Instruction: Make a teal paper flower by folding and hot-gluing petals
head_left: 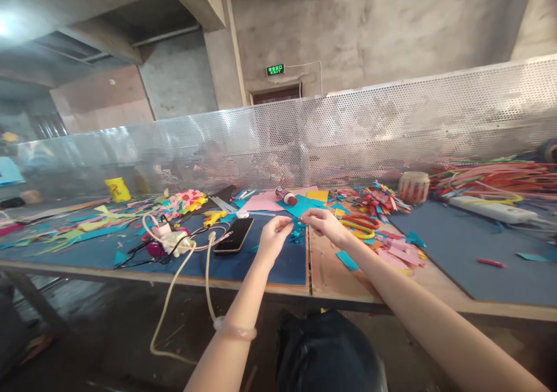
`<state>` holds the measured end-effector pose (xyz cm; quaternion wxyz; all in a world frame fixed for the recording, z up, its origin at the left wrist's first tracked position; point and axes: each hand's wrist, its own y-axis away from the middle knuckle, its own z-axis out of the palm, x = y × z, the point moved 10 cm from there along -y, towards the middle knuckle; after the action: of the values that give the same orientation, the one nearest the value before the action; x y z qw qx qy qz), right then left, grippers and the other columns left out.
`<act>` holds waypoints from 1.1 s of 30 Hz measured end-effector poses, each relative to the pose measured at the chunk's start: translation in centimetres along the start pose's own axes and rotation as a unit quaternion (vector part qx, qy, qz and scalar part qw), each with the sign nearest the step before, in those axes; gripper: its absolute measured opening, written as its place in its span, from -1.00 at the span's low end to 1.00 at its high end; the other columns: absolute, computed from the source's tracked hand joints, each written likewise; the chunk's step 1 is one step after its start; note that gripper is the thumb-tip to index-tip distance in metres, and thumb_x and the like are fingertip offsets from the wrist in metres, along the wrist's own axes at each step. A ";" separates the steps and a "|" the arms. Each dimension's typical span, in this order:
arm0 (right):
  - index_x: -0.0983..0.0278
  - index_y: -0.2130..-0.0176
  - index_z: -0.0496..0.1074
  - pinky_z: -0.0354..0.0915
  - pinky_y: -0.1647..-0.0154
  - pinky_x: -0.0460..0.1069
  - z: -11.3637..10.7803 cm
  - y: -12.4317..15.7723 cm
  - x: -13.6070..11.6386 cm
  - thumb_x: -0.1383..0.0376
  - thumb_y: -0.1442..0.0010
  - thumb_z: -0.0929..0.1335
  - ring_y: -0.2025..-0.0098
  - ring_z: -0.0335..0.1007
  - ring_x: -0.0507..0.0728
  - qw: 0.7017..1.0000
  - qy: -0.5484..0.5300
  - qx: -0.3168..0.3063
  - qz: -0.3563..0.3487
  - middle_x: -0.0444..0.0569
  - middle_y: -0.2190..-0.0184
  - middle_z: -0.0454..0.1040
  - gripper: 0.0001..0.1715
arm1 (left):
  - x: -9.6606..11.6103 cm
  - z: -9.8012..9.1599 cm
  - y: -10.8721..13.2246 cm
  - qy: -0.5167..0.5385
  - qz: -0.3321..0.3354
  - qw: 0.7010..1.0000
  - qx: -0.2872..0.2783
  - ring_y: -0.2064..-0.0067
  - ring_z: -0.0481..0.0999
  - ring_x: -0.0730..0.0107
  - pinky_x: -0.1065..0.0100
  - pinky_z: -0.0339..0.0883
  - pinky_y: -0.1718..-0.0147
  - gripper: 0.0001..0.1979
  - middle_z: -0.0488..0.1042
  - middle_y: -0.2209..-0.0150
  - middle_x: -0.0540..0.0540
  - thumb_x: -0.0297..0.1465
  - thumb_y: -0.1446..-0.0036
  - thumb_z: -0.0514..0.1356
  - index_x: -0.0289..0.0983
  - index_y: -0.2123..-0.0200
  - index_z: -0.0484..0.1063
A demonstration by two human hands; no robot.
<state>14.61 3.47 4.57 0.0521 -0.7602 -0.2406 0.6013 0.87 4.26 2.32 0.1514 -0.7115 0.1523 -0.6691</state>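
Observation:
My left hand (275,234) is pinched closed at a small blue paper piece (296,221) just above the table. From the other side, my right hand (322,224) has its fingertips pinched at the same paper, close to the left fingertips. The paper's exact shape is too small to make out. More cut blue paper (297,235) lies beneath the hands. Beyond them, a glue stick (285,195) rests on blue and pink sheets (263,201). Yellow-handled scissors (357,232) lie to the right of my right hand.
A black phone (235,235), a tangle of cables with a white plug (176,242) and a yellow tool (214,218) lie left. Pink paper scraps (402,251), a jar (413,187), a power strip (494,209) and bundled colored stems (513,177) are right. A perforated metal panel (348,131) stands behind.

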 end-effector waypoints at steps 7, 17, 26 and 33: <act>0.33 0.44 0.42 -0.06 0.60 -0.11 0.4 -0.1 -0.3 0.10 0.04 0.37 0.61 -0.02 -0.07 0.999 0.038 -0.016 -0.027 -0.20 0.62 0.25 -0.69 | -0.2 0.2 0.0 0.032 -0.024 0.999 0.005 0.38 0.48 0.36 0.36 0.35 0.38 -0.79 0.48 0.44 -0.06 -0.34 0.10 0.25 -0.31 0.36 0.42; 0.32 0.44 0.41 -0.09 0.64 -0.11 0.7 0.0 0.3 0.09 0.01 0.35 0.63 -0.04 -0.07 1.000 0.010 -0.016 -0.009 -0.23 0.65 0.19 -0.68 | 0.1 0.8 0.6 0.093 -0.039 0.995 -0.010 0.44 0.46 0.46 0.36 0.37 0.34 -0.76 0.46 0.45 -0.01 -0.40 0.18 0.32 -0.34 0.38 0.41; 0.32 0.38 0.43 0.01 0.54 -0.10 0.2 -0.1 -0.7 0.10 0.04 0.40 0.53 0.10 -0.03 0.997 0.048 -0.010 -0.061 -0.17 0.55 0.31 -0.67 | 0.2 0.6 0.2 0.057 -0.002 0.998 -0.021 0.40 0.46 0.43 0.38 0.32 0.33 -0.77 0.47 0.43 -0.03 -0.42 0.17 0.30 -0.32 0.36 0.41; 0.32 0.41 0.42 -0.02 0.56 -0.10 0.3 -0.2 -0.4 0.07 0.06 0.41 0.58 0.04 -0.05 0.998 0.032 -0.017 -0.049 -0.22 0.62 0.25 -0.65 | 1.0 0.5 0.4 0.002 0.034 0.999 -0.013 0.35 0.46 0.40 0.38 0.31 0.31 -0.77 0.46 0.42 -0.02 -0.41 0.17 0.31 -0.30 0.36 0.39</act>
<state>14.21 3.40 4.90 0.0761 -0.7674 -0.2856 0.5690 1.43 3.49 3.06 0.1645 -0.7064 0.1853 -0.6630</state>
